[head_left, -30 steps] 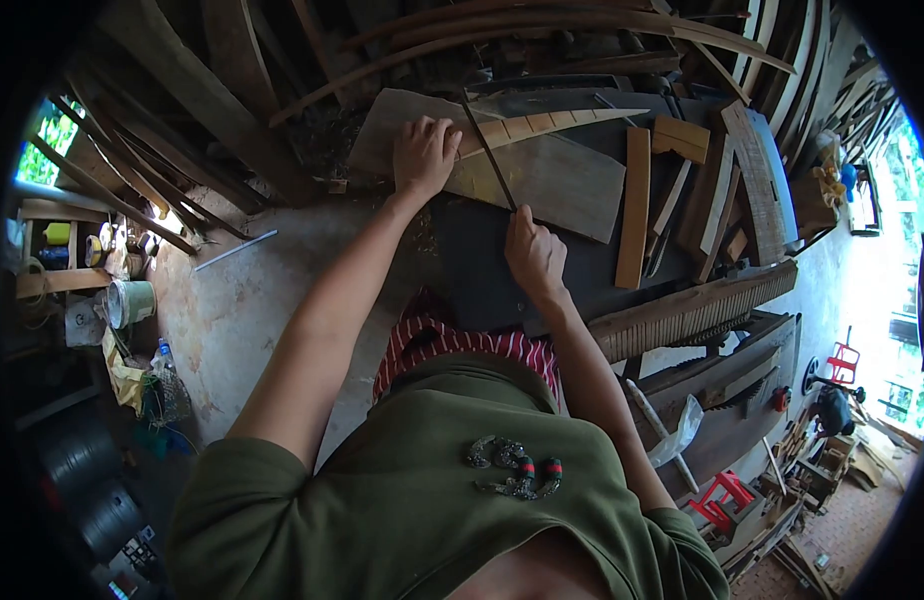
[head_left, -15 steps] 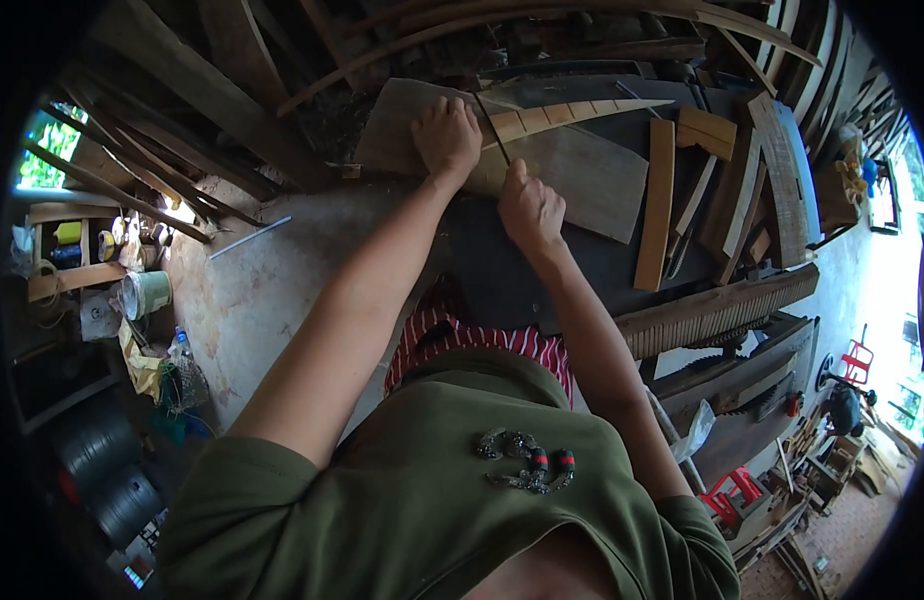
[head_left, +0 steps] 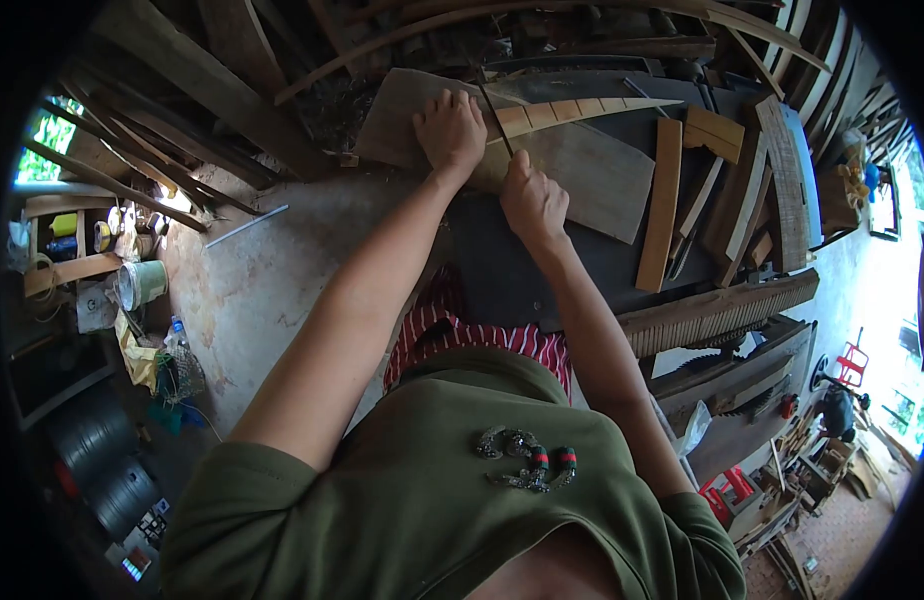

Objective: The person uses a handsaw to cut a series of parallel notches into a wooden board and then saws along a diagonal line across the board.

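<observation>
A curved, tapering piece of pale wood [head_left: 562, 113] with several dark lines across it lies on a wide flat board [head_left: 612, 178]. My left hand [head_left: 451, 135] presses down over its wide end, fingers bent and partly hiding it. My right hand [head_left: 535, 200] is closed around the near end of a saw [head_left: 496, 118], whose handle is hidden in the fist. The saw's thin dark blade, seen edge-on, crosses the pale wood just right of my left hand and points away from me.
Right of the board lie a straight wooden strip [head_left: 660, 205], a notched wood block [head_left: 714, 133] and other offcuts on the dark worktop [head_left: 502, 265]. Long timbers [head_left: 172, 75] lean at the back left. A bucket [head_left: 142, 285] stands at the left.
The right hand and saw have shifted only slightly against the wood. My left hand stays in place on the piece. The whole view has moved a little.
</observation>
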A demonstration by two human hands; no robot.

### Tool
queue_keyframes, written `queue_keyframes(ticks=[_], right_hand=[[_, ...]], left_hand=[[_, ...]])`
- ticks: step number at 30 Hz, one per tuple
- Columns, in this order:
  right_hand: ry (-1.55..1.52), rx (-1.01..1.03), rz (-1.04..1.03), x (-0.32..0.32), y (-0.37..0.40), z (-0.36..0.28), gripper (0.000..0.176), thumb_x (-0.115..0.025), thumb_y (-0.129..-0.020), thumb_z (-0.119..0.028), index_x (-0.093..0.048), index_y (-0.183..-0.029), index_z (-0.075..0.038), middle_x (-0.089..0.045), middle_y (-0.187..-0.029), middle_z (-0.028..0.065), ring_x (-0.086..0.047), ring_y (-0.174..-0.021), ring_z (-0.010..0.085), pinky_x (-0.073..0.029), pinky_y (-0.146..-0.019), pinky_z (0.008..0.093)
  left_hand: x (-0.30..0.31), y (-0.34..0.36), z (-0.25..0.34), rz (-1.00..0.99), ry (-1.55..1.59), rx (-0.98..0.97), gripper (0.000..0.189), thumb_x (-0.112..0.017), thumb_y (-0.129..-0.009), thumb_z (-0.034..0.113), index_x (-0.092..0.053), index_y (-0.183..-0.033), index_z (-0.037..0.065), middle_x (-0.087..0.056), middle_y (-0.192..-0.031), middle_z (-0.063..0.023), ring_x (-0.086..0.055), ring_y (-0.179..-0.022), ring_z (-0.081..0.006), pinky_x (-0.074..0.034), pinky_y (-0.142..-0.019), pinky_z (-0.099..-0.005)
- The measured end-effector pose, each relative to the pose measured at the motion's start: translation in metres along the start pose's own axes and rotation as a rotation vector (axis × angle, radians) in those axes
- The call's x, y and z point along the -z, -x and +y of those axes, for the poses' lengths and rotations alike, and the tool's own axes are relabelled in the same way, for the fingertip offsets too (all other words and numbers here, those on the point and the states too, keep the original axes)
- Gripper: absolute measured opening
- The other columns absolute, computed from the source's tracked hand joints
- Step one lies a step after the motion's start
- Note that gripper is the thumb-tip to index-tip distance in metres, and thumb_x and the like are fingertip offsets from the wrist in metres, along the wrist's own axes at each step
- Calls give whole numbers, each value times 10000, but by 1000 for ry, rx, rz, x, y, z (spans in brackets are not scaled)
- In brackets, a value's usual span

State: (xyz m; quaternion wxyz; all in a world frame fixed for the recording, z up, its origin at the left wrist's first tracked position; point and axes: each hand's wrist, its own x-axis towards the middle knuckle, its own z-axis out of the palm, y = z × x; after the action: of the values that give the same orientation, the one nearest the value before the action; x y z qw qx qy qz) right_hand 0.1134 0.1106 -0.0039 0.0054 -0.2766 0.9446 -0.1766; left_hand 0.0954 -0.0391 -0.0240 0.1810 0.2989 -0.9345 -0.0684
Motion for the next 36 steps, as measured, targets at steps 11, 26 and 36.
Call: queue_keyframes(ticks=[11,26,36], right_hand=[[33,-31,-53,-2,-3,-4,186,-499,-864,-131,-516,-1025,-39,-664,-670,188,-680,-631,374,-530,-570,471],[51,-7,-39,14,32,20,214,-514,-880,-140,-516,-1047,-6,-649,-623,181,-671,-582,364,-528,-526,465],[95,0,-69,0,2,3,213,-498,-876,-139,-536,-1055,-31,-668,-668,172,-682,-620,361,-531,-581,482]], left_hand=[[2,-1,1,-62,-5,15,264,-465,-972,295,-635,-997,95,-608,-1027,-78,-567,-1001,-268,-407,-854,-451],[-3,-5,0,6,13,54,246,-453,-988,293,-593,-985,91,-599,-1025,-86,-565,-1006,-290,-416,-848,-475],[-3,-3,-5,-38,13,-97,238,-455,-980,282,-597,-978,91,-597,-994,-88,-573,-973,-286,-418,-832,-459]])
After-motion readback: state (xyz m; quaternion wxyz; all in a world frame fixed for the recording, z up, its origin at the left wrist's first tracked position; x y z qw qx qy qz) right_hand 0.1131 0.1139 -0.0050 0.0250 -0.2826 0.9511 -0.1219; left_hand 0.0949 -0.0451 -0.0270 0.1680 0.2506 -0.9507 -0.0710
